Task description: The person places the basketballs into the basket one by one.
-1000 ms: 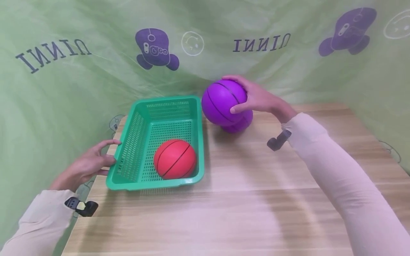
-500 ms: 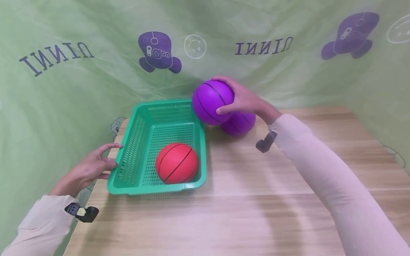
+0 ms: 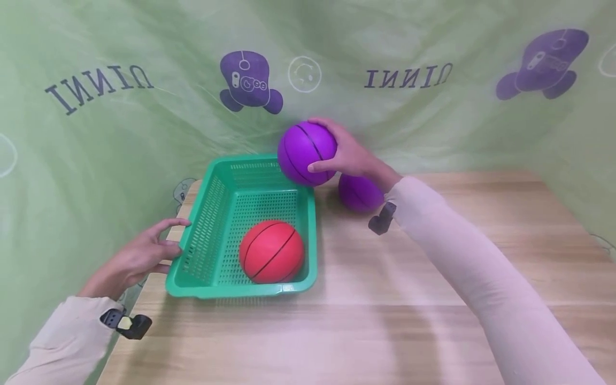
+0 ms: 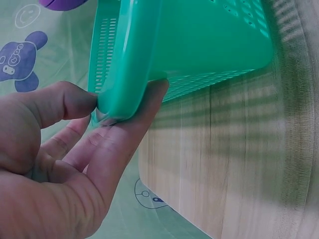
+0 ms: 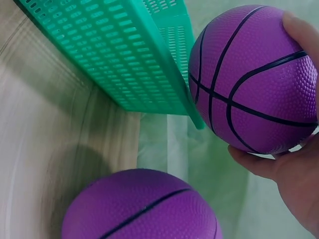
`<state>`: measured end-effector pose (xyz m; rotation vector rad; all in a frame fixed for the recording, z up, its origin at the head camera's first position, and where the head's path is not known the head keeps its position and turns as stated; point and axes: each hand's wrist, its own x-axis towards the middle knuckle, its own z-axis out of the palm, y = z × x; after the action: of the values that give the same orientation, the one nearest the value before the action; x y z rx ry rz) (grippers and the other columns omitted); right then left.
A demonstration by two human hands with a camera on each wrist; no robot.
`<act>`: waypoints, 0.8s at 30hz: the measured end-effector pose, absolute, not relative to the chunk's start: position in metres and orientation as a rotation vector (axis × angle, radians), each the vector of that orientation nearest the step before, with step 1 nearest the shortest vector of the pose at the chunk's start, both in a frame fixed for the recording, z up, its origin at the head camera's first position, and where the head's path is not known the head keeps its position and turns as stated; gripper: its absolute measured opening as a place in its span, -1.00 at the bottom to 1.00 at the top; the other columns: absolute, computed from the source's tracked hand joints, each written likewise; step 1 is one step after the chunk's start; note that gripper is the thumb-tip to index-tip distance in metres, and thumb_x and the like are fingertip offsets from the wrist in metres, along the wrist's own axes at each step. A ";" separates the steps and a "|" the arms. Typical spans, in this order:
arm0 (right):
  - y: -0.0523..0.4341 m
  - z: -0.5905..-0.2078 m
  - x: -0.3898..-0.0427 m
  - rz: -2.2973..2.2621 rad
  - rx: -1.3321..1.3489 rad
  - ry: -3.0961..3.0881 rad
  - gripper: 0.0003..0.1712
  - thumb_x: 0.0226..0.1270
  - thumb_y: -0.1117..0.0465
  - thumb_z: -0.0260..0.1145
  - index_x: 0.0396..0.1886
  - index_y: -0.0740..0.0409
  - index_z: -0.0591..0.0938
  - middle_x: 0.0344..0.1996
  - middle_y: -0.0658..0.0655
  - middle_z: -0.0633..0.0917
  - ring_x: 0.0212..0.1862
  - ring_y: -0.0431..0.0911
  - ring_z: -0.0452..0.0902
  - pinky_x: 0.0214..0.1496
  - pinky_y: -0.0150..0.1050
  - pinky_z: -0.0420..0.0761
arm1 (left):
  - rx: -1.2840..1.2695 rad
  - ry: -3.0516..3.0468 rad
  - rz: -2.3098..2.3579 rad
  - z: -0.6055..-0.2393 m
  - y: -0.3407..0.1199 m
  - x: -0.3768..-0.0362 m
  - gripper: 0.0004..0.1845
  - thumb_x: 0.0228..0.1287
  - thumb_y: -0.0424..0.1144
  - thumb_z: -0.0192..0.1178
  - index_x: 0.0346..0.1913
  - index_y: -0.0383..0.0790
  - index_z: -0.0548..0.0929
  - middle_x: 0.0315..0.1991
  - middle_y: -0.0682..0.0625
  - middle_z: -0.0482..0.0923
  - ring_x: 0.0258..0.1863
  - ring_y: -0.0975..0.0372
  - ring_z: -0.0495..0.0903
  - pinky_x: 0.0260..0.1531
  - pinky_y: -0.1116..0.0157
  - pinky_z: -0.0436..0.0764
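Observation:
A green plastic basket (image 3: 240,291) stands on the table, with a red mini basketball (image 3: 271,251) inside at its front right. My left hand (image 3: 137,256) is at the basket's left side, and the left wrist view has its thumb and fingers pinching the rim (image 4: 132,59). Over the basket's back right corner, a purple mini basketball (image 3: 300,152) is gripped by my right hand (image 3: 353,152), fingers spread across the top and thumb on the near side. In the right wrist view this ball (image 5: 249,84) overlaps the rim. A second purple basketball (image 3: 358,193) lies right of the basket, partly behind my right wrist.
The wood-grain table (image 3: 433,331) runs under everything, its left edge close beside the basket. A green printed cloth (image 3: 183,96) hangs behind and at both sides. Black wrist cameras (image 3: 382,219) sit at both cuffs.
My right hand has carried the purple basketball left, from beside the basket to over its back right corner, uncovering more of the second purple one. The left hand has kept its pinch on the rim.

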<state>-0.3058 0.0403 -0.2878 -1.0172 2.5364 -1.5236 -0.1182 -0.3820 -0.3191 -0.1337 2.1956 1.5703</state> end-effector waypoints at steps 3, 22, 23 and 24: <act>0.033 -0.291 -0.308 -1.539 -1.032 2.527 0.12 -0.02 0.09 0.64 0.53 -0.12 0.24 0.33 0.06 0.35 0.17 0.00 0.46 0.03 -0.10 0.65 | -0.137 2.202 1.573 -0.318 -0.382 -0.117 -0.23 0.35 -0.59 -0.02 0.54 -0.24 -0.06 -0.02 -0.35 0.60 -0.17 0.03 0.67 -0.19 -0.04 0.72; -0.019 -0.313 -0.321 -1.431 -1.056 2.619 0.14 -0.17 -0.01 0.71 0.48 -0.25 0.33 0.32 0.18 0.15 0.20 0.11 0.38 0.14 -0.02 0.58 | -0.196 2.250 1.540 -0.318 -0.375 -0.120 -0.26 0.39 -0.58 -0.06 0.56 -0.20 -0.02 0.01 -0.40 0.58 -0.19 0.02 0.67 -0.18 -0.03 0.72; -0.022 -0.314 -0.322 -1.416 -1.065 2.615 0.15 -0.17 -0.02 0.71 0.48 -0.24 0.33 0.32 0.19 0.15 0.20 0.12 0.39 0.14 -0.02 0.58 | -0.202 2.247 1.544 -0.317 -0.376 -0.120 -0.25 0.39 -0.58 -0.05 0.56 -0.20 -0.02 0.00 -0.39 0.59 -0.19 0.02 0.67 -0.18 -0.02 0.72; -0.025 -0.315 -0.324 -1.400 -1.079 2.612 0.15 -0.16 -0.02 0.71 0.48 -0.24 0.34 0.32 0.19 0.15 0.19 0.12 0.39 0.14 -0.02 0.58 | -0.202 2.246 1.550 -0.316 -0.377 -0.120 -0.25 0.38 -0.58 -0.05 0.56 -0.20 -0.03 -0.01 -0.37 0.60 -0.19 0.03 0.66 -0.18 -0.02 0.72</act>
<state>-0.3235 -0.0247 -0.3153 -1.0789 2.6117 -1.3996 -0.1199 -0.3766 -0.3163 -0.2016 2.2461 1.5496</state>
